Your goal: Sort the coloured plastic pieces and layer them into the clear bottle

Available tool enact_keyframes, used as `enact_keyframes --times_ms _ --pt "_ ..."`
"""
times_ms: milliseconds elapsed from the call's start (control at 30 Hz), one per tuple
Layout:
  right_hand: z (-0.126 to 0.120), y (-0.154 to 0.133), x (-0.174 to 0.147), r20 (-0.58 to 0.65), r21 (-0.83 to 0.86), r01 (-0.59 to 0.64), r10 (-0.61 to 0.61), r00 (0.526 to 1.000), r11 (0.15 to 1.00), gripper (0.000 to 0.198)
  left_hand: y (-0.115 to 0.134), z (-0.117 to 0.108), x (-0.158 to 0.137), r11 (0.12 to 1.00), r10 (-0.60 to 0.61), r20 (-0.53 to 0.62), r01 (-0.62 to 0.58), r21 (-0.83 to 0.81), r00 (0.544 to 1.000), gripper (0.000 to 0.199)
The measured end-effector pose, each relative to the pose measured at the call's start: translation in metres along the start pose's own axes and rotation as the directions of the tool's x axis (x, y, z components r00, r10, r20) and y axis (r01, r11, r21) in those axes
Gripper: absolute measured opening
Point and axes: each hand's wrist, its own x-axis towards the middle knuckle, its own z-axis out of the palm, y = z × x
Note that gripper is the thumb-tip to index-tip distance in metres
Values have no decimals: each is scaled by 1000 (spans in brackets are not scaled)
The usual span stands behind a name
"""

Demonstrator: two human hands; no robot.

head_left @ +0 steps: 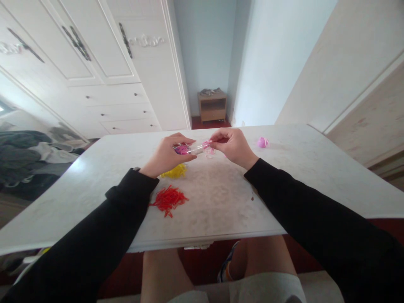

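Observation:
My left hand [172, 153] is wrapped round one end of a clear tube-like container [196, 150], held tilted just above the table. Pink and purple material [182, 149] shows inside it near my left fingers. At the tube's other end my right hand [233, 146] pinches a small pink piece [206, 144], its exact kind too small to tell. Below lie loose pale pink bits [209, 155] on the tabletop. Close to my left wrist is a heap of yellow strips [175, 171], partly hidden. Nearer to me lies a pile of thin red strips, like rubber bands [169, 200].
A round purple-pink object [262, 142] sits at the right on the white table [221, 214]. Dark clothes [34, 155] are heaped beyond the left edge. White cabinets [116, 97] and a small wooden stand [213, 107] are behind the table.

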Motion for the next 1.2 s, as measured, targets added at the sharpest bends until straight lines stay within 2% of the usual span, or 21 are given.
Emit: enact_keyframes --times_ms 100,267,500,600,767,900,1100,1200 --pt "1 -2 -1 2 -20 -16 16 1000 1000 25 1 1 0 1000 -7 4 7 -6 1000 42" --pt "1 -9 -3 41 -63 -24 27 999 998 12 -1 2 0 999 -29 -13 29 -31 999 43" --pt "-4 -14 -4 100 -42 66 -62 993 997 10 -2 1 0 997 -47 -43 45 -57 998 42" --pt "-5 -12 -3 65 -43 93 -90 994 995 8 -2 1 0 997 -52 -39 49 -60 998 42" --pt "-3 -10 -2 27 -8 49 -48 998 999 7 2 1 -1 998 -32 -6 32 -63 999 41" --pt "0 -14 -4 4 -85 53 -52 999 995 11 5 1 0 996 -26 14 27 -86 1000 38" --pt "-1 -24 -7 -79 -175 94 -109 991 980 8 6 4 0 971 -93 -38 82 -224 995 36" --pt "-4 -18 -5 -109 -248 77 -107 988 966 11 6 5 0 939 -128 -35 109 -325 991 36"
